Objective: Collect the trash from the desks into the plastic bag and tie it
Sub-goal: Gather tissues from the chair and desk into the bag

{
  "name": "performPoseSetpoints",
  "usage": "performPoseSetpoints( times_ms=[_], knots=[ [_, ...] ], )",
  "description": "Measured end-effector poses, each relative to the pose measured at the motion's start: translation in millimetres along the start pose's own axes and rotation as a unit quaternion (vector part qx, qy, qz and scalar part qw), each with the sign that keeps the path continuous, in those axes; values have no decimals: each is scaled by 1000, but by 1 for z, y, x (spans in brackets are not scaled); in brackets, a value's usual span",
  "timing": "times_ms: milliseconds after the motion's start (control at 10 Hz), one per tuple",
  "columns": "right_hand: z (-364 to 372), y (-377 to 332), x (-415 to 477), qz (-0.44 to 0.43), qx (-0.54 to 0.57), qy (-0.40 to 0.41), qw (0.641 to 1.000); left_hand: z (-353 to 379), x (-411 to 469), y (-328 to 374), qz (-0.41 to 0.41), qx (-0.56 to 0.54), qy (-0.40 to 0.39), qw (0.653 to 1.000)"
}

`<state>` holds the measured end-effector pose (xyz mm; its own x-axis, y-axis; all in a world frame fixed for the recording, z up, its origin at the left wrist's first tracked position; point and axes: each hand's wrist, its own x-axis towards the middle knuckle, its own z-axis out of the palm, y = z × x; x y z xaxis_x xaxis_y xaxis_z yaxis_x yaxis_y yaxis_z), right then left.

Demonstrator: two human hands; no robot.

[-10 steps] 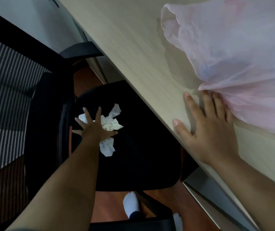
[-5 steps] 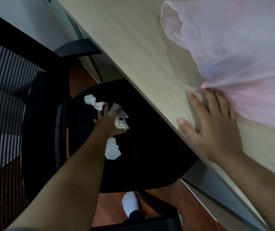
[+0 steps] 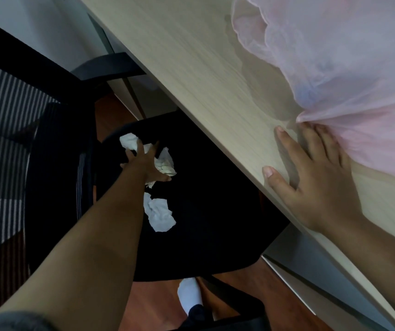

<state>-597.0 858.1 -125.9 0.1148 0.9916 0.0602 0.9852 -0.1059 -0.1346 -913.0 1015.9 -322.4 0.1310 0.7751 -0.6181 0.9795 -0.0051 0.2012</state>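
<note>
Crumpled white tissues lie on the black chair seat (image 3: 215,211). My left hand (image 3: 145,163) reaches down over them with fingers spread, lying on the middle tissue (image 3: 165,163); a second wad (image 3: 129,141) shows past my fingertips and a third tissue (image 3: 159,215) lies beside my forearm. A thin pink plastic bag (image 3: 335,68) rests on the light wooden desk (image 3: 191,68). My right hand (image 3: 311,177) lies flat on the desk edge, its fingertips touching the bag's gathered side.
The chair's dark backrest (image 3: 55,175) and armrest (image 3: 110,68) stand to the left, with a striped surface (image 3: 0,139) beyond. Below the seat are red-brown floor, the chair base and my white-socked foot (image 3: 190,295).
My left hand slid farther up the seat across the tissues, leaving the lowest tissue uncovered beside my forearm. My right hand stayed against the bag.
</note>
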Motion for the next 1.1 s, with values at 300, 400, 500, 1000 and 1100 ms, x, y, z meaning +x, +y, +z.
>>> performPoseSetpoints(
  times_ms=[300, 400, 500, 1000, 1100],
  knots=[
    [2, -3, 0, 7, -10, 2, 1000, 20, -67, 2, 178, -122, 120, 969],
    [4, -2, -1, 3, -9, 5, 1000, 48, -97, -8, 213, 26, 109, 971],
    [4, -1, -1, 2, -11, 16, 1000, 74, -112, -24, 162, 117, 58, 978],
    [5, -1, 0, -4, -6, 19, 1000, 72, -107, -16, 140, 82, 74, 984],
    [5, -3, -1, -4, 2, 34, 999, 59, -112, -9, 133, 44, 98, 985]
  ],
)
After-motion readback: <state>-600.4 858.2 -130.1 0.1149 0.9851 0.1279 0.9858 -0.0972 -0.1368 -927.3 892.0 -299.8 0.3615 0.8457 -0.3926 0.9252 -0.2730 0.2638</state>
